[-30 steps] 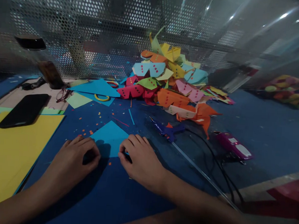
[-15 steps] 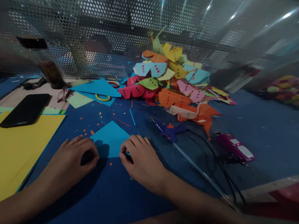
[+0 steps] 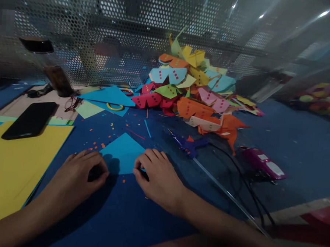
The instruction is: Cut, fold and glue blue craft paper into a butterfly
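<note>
A bright blue piece of paper [image 3: 126, 152] lies on the dark blue tabletop, its upper corner pointing away from me. My left hand [image 3: 82, 172] is closed in a pinch at the paper's left side, thumb against fingertips. At the right side, my right hand [image 3: 159, 178] pinches the other end, fingers curled over it. Both side corners are hidden by my fingers. Small paper scraps [image 3: 96, 146] are scattered just beyond the left hand.
Folded paper butterflies [image 3: 193, 106] are heaped at the back. Right of the paper lies a blue glue gun [image 3: 190, 145] with a clear glue stick, near a purple device [image 3: 262, 163]. Leftward are yellow sheets [image 3: 18, 174], a phone [image 3: 31, 120], a bottle [image 3: 56, 77] and yellow-handled scissors [image 3: 114, 107].
The view has shifted slightly, so everything sits a little further right in the picture. Both hands keep nearly the same pose at the blue paper.
</note>
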`<state>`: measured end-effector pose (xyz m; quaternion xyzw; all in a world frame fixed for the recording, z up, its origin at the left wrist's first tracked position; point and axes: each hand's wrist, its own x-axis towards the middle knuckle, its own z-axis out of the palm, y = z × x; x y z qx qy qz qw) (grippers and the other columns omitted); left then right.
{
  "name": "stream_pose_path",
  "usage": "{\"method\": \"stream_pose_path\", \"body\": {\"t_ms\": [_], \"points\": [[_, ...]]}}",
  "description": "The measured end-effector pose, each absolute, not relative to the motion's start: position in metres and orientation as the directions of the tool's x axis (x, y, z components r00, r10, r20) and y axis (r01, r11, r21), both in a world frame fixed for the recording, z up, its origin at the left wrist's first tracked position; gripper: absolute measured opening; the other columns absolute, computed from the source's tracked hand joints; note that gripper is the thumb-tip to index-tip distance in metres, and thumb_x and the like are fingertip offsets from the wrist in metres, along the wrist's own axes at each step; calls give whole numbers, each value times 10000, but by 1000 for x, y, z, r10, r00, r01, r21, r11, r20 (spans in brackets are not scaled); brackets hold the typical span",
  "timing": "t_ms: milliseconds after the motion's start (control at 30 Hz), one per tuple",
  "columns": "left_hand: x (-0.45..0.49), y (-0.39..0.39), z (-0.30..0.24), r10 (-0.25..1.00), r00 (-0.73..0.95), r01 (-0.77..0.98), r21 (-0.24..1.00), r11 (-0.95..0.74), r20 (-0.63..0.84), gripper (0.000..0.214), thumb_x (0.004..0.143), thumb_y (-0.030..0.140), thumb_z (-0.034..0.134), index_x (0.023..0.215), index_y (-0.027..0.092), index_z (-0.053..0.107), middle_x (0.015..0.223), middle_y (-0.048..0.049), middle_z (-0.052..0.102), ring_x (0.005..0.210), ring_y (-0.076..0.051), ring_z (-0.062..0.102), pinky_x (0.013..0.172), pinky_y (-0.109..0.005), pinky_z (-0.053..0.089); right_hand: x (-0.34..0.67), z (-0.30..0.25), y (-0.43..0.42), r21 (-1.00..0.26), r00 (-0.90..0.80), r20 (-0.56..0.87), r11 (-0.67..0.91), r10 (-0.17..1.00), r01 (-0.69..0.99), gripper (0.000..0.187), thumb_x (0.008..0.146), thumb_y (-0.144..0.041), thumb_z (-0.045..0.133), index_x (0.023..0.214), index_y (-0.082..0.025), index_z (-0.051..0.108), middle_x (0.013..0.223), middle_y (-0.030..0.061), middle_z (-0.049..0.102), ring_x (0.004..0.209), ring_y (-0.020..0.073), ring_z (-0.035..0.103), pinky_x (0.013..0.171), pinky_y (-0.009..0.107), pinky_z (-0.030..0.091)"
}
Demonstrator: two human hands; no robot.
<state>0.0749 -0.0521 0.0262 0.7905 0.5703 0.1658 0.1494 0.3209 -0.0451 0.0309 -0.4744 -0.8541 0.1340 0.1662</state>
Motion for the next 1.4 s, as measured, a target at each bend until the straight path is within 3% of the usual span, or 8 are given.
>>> {"method": "stream_pose_path", "body": {"t_ms": [1400], "points": [[56, -53, 25, 958, 281, 871, 405, -277, 50, 130, 819, 343, 593, 734, 273, 662, 762, -17, 705, 798, -269, 640, 731, -399, 440, 321, 34, -45, -418, -486, 113, 485, 867, 768, 69, 972, -204, 631, 907, -205, 609, 1004, 25, 655, 949, 208, 565, 850, 380, 376]]}}
